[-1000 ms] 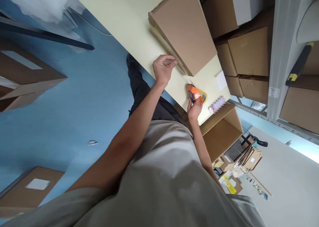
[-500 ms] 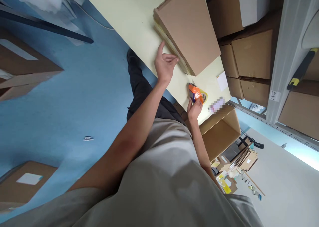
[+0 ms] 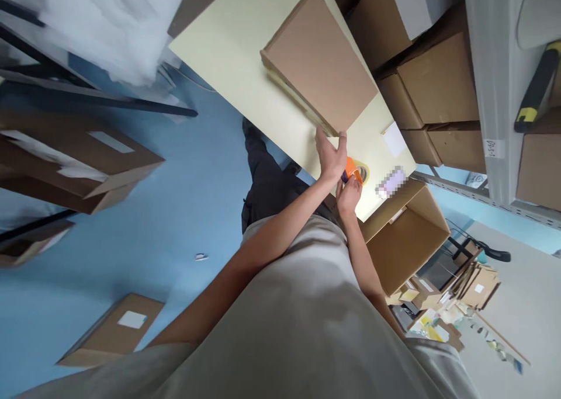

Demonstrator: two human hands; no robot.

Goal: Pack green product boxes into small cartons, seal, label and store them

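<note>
A flat brown cardboard box (image 3: 322, 60) lies on the pale tabletop (image 3: 228, 54), with yellowish tape along its near long side. My left hand (image 3: 332, 156) is at the box's near corner, fingers and thumb spread, their tips at or against its edge. Whether they press on it I cannot tell. Just beside it, my right hand (image 3: 349, 196) is closed around an orange tape dispenser (image 3: 351, 169). A roll of tape (image 3: 363, 173) shows at the dispenser's far side. My left hand partly covers the dispenser.
A white paper (image 3: 394, 139) and a blurred-out item (image 3: 391, 182) lie right of the dispenser. An open carton (image 3: 407, 241) stands by the table end. Shelving with boxes (image 3: 438, 89) runs along the far side. More cartons (image 3: 118, 329) are on the blue floor.
My left hand has moved right along the box's side to its near corner, close to my right hand. The view has shifted, and the dispenser stays in my right hand.
</note>
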